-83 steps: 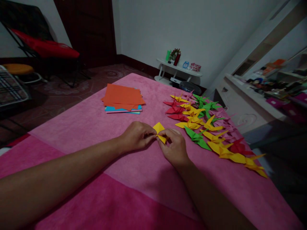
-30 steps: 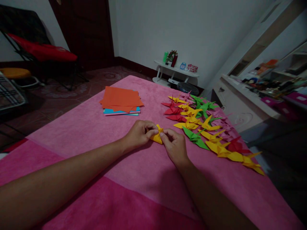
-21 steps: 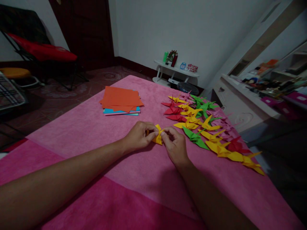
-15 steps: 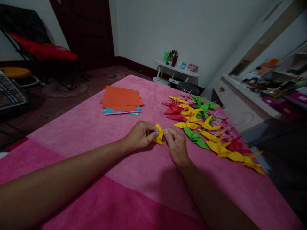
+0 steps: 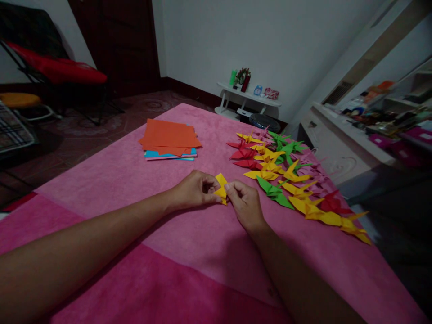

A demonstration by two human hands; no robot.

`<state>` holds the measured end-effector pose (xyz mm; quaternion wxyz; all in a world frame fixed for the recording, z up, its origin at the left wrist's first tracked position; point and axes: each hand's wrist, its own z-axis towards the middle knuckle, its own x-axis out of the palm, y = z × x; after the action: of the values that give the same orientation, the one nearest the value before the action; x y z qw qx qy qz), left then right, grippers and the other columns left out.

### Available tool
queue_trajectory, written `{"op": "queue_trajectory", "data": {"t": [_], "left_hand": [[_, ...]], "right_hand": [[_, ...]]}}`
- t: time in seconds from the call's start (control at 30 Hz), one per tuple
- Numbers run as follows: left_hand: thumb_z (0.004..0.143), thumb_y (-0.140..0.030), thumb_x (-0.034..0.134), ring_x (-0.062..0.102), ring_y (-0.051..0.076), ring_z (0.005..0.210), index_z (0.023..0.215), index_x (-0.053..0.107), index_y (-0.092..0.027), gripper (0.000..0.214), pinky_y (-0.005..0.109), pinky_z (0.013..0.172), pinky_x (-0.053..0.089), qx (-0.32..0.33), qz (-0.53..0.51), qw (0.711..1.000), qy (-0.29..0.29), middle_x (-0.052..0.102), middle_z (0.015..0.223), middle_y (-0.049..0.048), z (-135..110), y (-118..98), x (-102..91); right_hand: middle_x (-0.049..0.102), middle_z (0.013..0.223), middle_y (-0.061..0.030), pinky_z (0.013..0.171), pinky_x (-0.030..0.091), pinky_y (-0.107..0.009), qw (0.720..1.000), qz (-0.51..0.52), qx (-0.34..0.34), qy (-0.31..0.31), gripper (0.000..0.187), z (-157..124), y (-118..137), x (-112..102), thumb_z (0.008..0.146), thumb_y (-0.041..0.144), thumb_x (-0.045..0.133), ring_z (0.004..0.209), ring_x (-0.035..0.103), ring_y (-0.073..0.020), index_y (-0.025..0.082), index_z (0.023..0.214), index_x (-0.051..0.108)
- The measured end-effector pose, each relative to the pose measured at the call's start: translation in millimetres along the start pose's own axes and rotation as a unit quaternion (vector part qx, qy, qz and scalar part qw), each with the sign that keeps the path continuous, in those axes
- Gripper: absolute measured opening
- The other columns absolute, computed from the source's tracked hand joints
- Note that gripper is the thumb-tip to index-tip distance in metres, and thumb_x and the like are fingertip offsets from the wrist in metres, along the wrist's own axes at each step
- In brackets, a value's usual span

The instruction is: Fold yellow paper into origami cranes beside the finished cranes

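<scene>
A small piece of folded yellow origami paper is held up just above the pink tabletop, between my two hands. My left hand grips its left side, thumb below and fingers curled above. On the other side, my right hand pinches the paper's right edge between thumb and fingers. Parts of the folds are hidden behind my fingertips. To the right lie several finished paper cranes in rows, among them a green crane, a red crane and a yellow crane.
A stack of square paper, orange sheets over blue ones, lies at the back left of the pink-covered table. Beyond stand a small white shelf and a red chair. A cluttered dresser is at the right.
The yellow paper has gone from an opened, bent shape to a flatter, narrower one. My left fingers have shifted on it, and my right hand has moved slightly left.
</scene>
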<state>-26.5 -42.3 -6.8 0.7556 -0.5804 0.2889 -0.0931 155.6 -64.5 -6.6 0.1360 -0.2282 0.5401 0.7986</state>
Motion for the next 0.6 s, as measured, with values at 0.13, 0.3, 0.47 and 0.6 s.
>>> {"op": "queue_trajectory", "data": {"t": [0.13, 0.3, 0.47, 0.6], "left_hand": [[0.078, -0.019, 0.066, 0.058, 0.012, 0.068, 0.078, 0.070, -0.014, 0.007, 0.023, 0.064, 0.045, 0.114, 0.136, 0.983, 0.041, 0.066, 0.075, 0.0031, -13, -4, -3.9], [0.082, -0.017, 0.058, 0.063, 0.018, 0.091, 0.101, 0.071, -0.020, 0.023, 0.029, 0.081, 0.049, 0.168, 0.305, 0.932, 0.101, 0.069, 0.100, 0.0058, -34, -16, -9.0], [0.088, -0.035, 0.056, 0.062, 0.025, 0.105, 0.117, 0.066, -0.019, 0.034, 0.038, 0.091, 0.049, 0.191, 0.363, 0.905, 0.116, 0.067, 0.117, 0.0102, -53, -15, -8.1], [0.089, -0.033, 0.056, 0.061, 0.024, 0.108, 0.123, 0.062, -0.018, 0.037, 0.038, 0.094, 0.048, 0.192, 0.325, 0.920, 0.108, 0.067, 0.118, 0.0102, -58, -11, -9.1]], "right_hand": [[0.063, 0.059, -0.0001, 0.068, 0.043, -0.029, 0.994, -0.011, -0.081, 0.067, 0.037, -6, 6, -8, 0.091, 0.031, 0.050, 0.059, 0.057, -0.0134, 0.018, 0.058, 0.062], [0.065, 0.063, -0.0002, 0.060, 0.042, -0.025, 0.996, -0.009, -0.032, 0.080, 0.025, -8, 3, -7, 0.087, 0.024, 0.052, 0.058, 0.057, -0.0120, 0.017, 0.068, 0.067], [0.061, 0.073, 0.0010, 0.055, 0.040, -0.023, 0.994, -0.071, -0.009, 0.084, 0.007, -7, -1, 3, 0.073, 0.014, 0.063, 0.058, 0.052, -0.0099, 0.018, 0.079, 0.067], [0.058, 0.074, 0.0011, 0.057, 0.039, -0.024, 0.991, -0.089, -0.015, 0.099, 0.010, -9, 3, 2, 0.074, 0.013, 0.063, 0.059, 0.050, -0.0102, 0.018, 0.081, 0.067]]}}
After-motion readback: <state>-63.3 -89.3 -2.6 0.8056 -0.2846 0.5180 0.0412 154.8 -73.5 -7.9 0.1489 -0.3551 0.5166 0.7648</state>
